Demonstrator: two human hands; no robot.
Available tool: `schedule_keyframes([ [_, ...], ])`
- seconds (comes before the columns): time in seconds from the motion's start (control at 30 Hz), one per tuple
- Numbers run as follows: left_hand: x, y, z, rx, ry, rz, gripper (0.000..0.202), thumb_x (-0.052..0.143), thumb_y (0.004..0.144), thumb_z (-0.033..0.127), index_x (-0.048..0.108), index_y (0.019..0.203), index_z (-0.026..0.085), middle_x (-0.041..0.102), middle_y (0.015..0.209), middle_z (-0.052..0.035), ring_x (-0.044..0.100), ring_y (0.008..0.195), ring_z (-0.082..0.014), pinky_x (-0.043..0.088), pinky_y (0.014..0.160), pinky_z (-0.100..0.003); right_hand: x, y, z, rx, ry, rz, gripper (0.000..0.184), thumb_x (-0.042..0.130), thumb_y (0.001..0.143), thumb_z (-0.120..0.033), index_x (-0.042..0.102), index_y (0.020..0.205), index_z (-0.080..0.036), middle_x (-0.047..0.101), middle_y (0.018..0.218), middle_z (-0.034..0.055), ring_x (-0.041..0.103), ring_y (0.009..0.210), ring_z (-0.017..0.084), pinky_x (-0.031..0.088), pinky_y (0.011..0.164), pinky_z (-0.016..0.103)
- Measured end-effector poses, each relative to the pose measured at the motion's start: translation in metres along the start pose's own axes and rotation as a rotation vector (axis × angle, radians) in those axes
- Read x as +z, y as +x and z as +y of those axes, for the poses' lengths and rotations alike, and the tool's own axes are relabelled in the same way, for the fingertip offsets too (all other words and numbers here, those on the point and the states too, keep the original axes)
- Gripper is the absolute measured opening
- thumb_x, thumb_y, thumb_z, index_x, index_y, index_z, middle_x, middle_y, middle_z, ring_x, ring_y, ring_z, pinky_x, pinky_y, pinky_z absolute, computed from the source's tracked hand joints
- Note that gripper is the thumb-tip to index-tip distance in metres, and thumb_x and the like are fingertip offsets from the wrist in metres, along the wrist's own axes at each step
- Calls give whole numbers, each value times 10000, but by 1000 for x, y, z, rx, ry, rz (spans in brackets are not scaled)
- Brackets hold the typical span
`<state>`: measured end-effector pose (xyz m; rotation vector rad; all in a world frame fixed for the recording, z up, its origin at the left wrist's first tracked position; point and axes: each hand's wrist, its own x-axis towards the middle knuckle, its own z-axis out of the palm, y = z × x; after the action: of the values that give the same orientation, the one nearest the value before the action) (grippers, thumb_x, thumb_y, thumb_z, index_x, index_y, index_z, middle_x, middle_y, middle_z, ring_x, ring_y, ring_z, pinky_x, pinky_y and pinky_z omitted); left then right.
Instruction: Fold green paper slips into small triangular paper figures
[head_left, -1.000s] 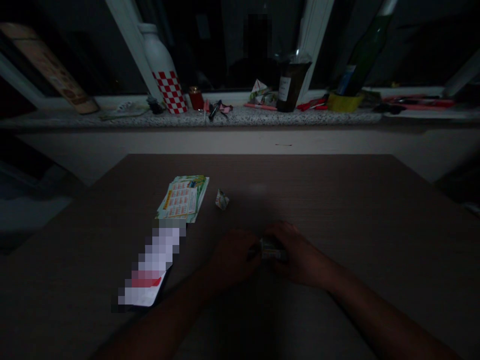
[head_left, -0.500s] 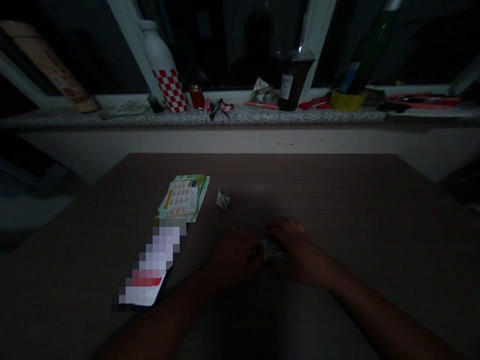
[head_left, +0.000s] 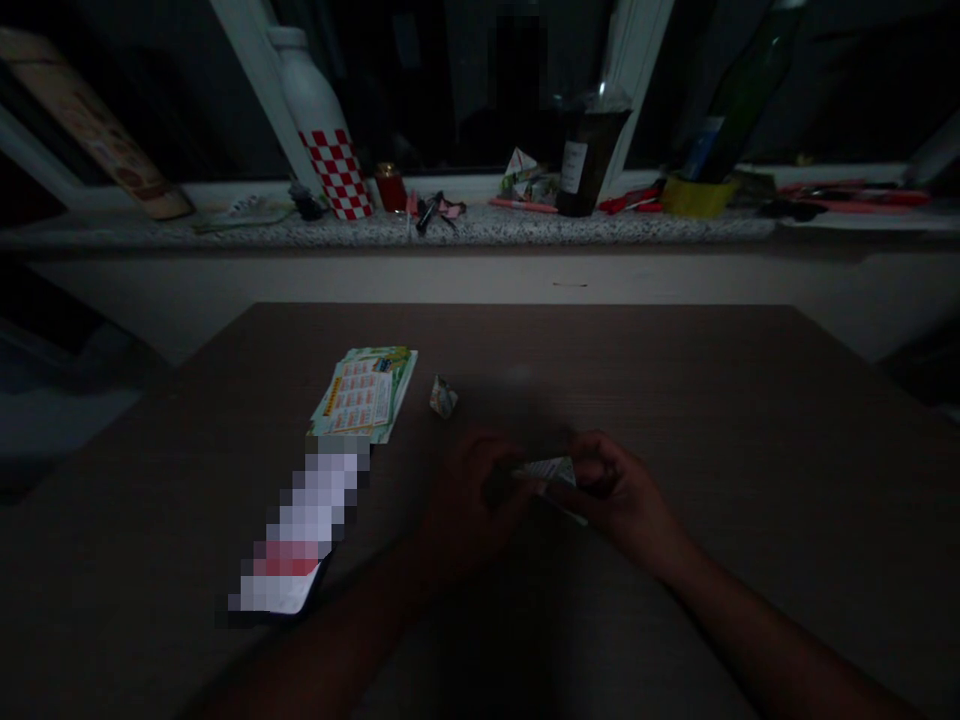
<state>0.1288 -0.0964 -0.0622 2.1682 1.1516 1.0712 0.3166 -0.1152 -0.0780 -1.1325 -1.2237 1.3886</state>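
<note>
A small folded piece of printed paper (head_left: 553,470) is held between my two hands above the dark wooden table (head_left: 675,380). My left hand (head_left: 476,500) pinches its left end, with thumb and fingers closed on it. At the other side, my right hand (head_left: 619,495) grips the paper's right edge with its thumb and bent fingers. Dim light and the fingers hide part of the paper and its folds. Beyond my left hand, a small folded paper shape (head_left: 443,397) rests on the table. To its left lies a stack of printed paper sheets (head_left: 364,395).
A lit phone (head_left: 300,530), its screen blurred, lies left of my left forearm. Along the granite sill (head_left: 480,230) stand a checkered bottle (head_left: 330,150), a small red jar (head_left: 391,188), a dark plastic cup (head_left: 589,155), a yellow tape roll (head_left: 697,196) and a green bottle (head_left: 750,95).
The paper has been lifted and tilted so more of its printed face shows. My right hand has turned, its fingers now curled at the paper's right edge; my left hand has risen slightly.
</note>
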Motion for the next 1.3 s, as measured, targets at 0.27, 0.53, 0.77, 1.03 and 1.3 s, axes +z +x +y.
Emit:
schedule_keyframes([
  [0.27, 11, -2, 8, -554, -659, -231, 189, 643, 783, 308, 660, 867, 139, 681, 855, -55, 623, 814, -191, 470, 738, -292, 12, -6, -5, 23, 257, 122, 408, 793, 672, -311, 416, 806, -234, 647, 623, -59, 574, 527, 109, 409, 503, 212],
  [0.53, 14, 0, 8, -647, -679, -192, 128, 678, 728, 272, 702, 777, 155, 700, 753, -23, 618, 684, -156, 451, 622, -243, 20, -8, -8, -32, 169, 225, 422, 810, 613, -259, 408, 735, -231, 444, 557, -103, 442, 472, 70, 357, 442, 183],
  [0.77, 14, -1, 8, -691, -710, -181, 100, 682, 701, 249, 697, 704, 150, 623, 612, 13, 527, 560, -110, 376, 540, -211, 18, -9, -7, -23, 179, 186, 394, 790, 624, -220, 433, 791, -229, 448, 555, -108, 439, 480, 63, 353, 448, 172],
  [1.03, 13, 0, 6, -727, -717, -112, 140, 695, 676, 266, 672, 620, 139, 553, 551, 34, 477, 545, -102, 334, 541, -219, 14, -8, -9, -11, 99, 118, 392, 774, 645, -205, 462, 879, -243, 460, 565, -113, 424, 471, 66, 329, 437, 173],
  [1.3, 7, 2, -6, -675, -693, -72, 198, 661, 729, 280, 611, 588, 149, 524, 557, 40, 459, 542, -98, 329, 532, -223, 9, -9, -7, 31, 83, 87, 438, 795, 627, -234, 469, 919, -247, 449, 557, -115, 427, 455, 68, 340, 425, 179],
])
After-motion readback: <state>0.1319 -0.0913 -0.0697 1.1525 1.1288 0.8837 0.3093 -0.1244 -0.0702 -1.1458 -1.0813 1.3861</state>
